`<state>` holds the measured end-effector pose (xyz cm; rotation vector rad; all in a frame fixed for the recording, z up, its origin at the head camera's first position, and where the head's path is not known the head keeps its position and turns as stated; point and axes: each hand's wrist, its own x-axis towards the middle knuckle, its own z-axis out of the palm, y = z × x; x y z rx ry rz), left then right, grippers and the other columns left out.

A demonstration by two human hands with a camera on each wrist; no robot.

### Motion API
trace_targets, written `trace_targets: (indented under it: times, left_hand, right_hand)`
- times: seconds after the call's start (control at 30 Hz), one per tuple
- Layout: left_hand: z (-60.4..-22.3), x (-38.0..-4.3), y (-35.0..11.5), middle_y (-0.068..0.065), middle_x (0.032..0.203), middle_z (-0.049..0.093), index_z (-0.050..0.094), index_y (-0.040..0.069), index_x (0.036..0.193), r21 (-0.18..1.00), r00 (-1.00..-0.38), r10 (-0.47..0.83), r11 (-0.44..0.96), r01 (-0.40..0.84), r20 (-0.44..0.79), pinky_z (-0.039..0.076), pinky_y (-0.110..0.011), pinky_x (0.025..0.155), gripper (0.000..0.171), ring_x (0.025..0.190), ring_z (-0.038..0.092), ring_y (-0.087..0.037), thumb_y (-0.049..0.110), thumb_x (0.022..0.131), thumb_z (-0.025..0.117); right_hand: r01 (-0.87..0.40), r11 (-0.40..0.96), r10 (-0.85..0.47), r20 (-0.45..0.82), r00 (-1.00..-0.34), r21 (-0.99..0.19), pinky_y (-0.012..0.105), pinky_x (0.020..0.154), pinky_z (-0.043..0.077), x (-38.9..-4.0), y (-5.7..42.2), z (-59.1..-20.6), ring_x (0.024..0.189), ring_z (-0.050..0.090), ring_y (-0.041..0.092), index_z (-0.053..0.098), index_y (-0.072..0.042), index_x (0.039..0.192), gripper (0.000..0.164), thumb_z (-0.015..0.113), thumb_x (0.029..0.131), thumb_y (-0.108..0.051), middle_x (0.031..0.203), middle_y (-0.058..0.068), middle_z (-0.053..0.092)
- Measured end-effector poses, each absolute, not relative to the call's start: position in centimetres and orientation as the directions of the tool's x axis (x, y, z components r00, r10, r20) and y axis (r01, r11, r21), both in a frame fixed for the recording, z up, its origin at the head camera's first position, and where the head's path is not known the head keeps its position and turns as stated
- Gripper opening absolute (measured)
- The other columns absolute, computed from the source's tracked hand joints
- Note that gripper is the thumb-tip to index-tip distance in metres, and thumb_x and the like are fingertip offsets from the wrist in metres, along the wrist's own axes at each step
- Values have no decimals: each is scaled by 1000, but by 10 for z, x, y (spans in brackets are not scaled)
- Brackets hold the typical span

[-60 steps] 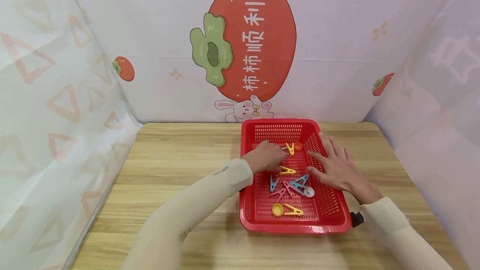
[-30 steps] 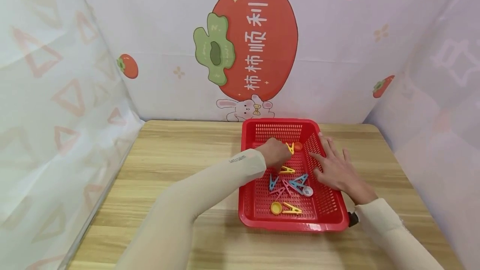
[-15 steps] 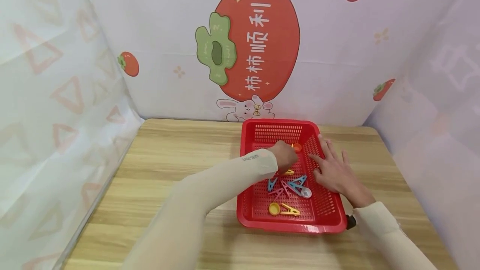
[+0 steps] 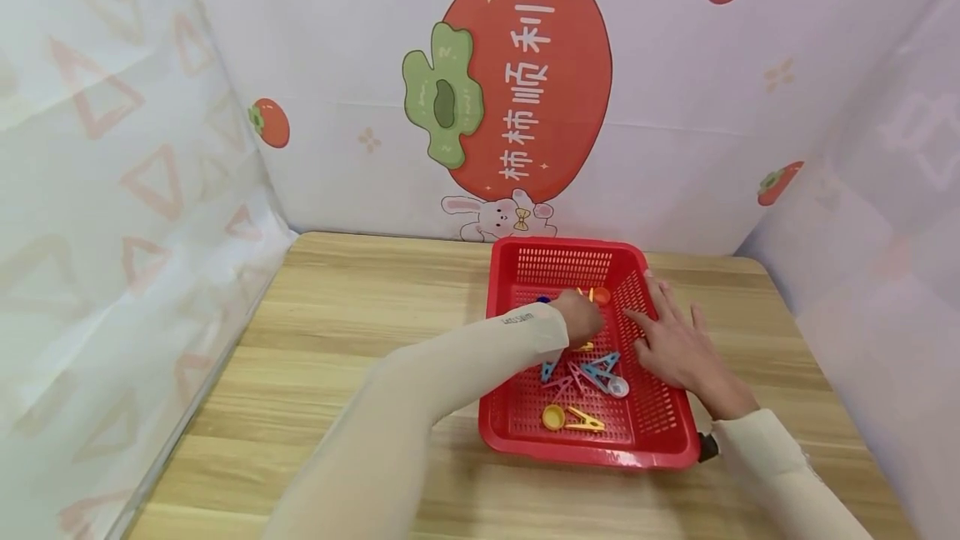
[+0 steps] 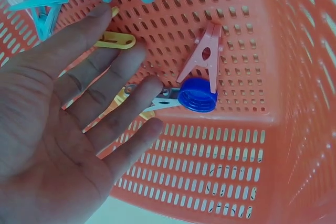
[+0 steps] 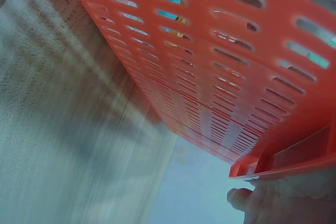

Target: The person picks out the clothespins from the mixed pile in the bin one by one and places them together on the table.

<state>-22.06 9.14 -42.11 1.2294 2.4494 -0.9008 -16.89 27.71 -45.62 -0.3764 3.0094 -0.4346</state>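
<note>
My left hand (image 4: 581, 317) reaches down into the red plastic basket (image 4: 585, 450), palm downward. In the left wrist view its fingers look fairly straight, with thumb and index finger at a yellow clothespin (image 5: 119, 40) that they partly cover; whether they touch it I cannot tell. A dark blue bottle cap (image 5: 198, 95) lies beside a pink clothespin (image 5: 207, 56) and a pale clothespin (image 5: 165, 102) near the little finger. My right hand (image 4: 678, 348) lies over the basket's right rim, fingers spread, some inside and some outside.
Blue clothespins (image 4: 600, 367), pink clothespins (image 4: 573, 379), and another yellow clothespin (image 4: 585, 420) lie on the basket floor. A white cap (image 4: 618, 387), a yellow cap (image 4: 553, 417) and an orange cap (image 4: 602, 296) lie among them. Underneath is a wooden table (image 4: 360, 290), with printed cloth behind.
My left hand has moved right within the basket, from the left side to above the middle yellow clothespin. The dark blue cap has come into sight behind it. My right hand stays at the rim.
</note>
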Motion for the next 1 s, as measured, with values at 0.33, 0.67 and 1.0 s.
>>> trace_targets:
  times: [0.33,0.67,1.0]
  left_hand:
    - [-410,-222,83,11,133,75,71,31,141,-387,-609,620,470,793,-494,62,-26,94,30,112,73,-7,29,112,62]
    - [-402,-228,69,4,117,78,76,27,135,-231,-620,642,587,776,-450,61,-25,95,32,97,69,-11,33,104,75]
    - [-387,-227,63,6,127,75,74,29,138,-243,-632,614,599,763,-472,59,-28,104,38,100,66,-11,37,101,78]
  right_hand:
    - [-233,935,-251,-34,-967,-269,88,121,5,-170,277,-454,165,6,55,59,-2,153,61,68,96,-19,183,21,-4]
    - [-228,932,-248,-37,-968,-281,89,120,5,-167,273,-454,164,8,57,59,-1,153,60,66,96,-16,182,23,0]
    - [-233,932,-251,-28,-968,-277,90,118,7,-166,272,-453,163,10,58,61,1,151,57,65,96,-15,181,25,0]
